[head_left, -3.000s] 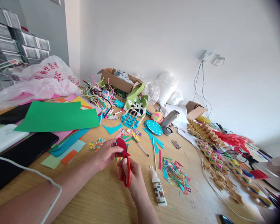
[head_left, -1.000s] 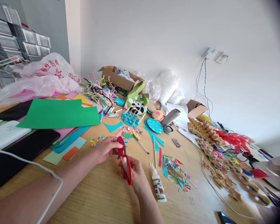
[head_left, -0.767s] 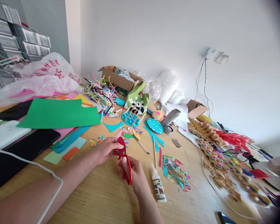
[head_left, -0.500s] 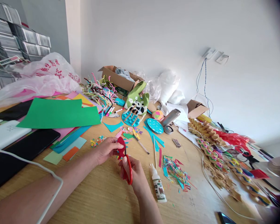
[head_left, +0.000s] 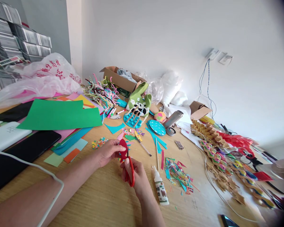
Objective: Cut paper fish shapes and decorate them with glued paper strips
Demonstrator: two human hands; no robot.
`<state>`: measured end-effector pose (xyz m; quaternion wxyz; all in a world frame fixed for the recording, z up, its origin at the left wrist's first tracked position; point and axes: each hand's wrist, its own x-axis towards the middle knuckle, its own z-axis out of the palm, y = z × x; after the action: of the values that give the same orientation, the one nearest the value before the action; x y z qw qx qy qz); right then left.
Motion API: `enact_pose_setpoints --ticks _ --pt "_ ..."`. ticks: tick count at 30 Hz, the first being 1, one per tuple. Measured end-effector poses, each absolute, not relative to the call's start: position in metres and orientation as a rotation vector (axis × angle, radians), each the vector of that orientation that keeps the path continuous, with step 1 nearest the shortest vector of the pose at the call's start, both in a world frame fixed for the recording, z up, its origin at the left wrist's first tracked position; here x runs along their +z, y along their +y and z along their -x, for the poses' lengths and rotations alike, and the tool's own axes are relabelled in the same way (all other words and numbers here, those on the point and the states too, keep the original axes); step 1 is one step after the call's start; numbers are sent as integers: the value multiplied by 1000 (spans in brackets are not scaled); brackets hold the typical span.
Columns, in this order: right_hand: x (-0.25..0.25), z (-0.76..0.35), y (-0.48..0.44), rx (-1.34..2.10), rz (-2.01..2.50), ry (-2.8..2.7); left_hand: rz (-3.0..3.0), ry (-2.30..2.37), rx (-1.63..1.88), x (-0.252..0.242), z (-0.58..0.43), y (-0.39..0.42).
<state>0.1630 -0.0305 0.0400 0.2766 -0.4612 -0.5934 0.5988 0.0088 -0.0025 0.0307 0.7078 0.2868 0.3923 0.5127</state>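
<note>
Between thumb and fingers, my left hand (head_left: 109, 152) pinches a small dark red paper shape (head_left: 123, 148), rounded at the top and narrower below. My right hand (head_left: 135, 173) is closed on red-handled scissors (head_left: 132, 172), whose blades point up along the right edge of the red paper. Just beyond the hands lie small fish-like paper cutouts, among them a green one (head_left: 130, 137) and a yellow one (head_left: 138, 136). A pen (head_left: 145, 149) rests beside them. Small colourful paper bits (head_left: 99, 143) lie past my left wrist.
Right of my right hand are a white glue bottle (head_left: 161, 189) and a heap of paper scraps (head_left: 178, 175). Green paper sheets (head_left: 59, 115) and a black tablet-like slab (head_left: 21, 160) lie left. A white cable (head_left: 38, 164) crosses above my left forearm. Behind stands a cardboard box (head_left: 119, 78).
</note>
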Motion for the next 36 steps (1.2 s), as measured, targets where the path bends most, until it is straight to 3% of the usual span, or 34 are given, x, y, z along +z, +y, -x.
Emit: enact_pose_setpoints --ticks 36 --pt "33 -163 -28 1610 1212 -1591 -668 899 1134 27 -8 -2"
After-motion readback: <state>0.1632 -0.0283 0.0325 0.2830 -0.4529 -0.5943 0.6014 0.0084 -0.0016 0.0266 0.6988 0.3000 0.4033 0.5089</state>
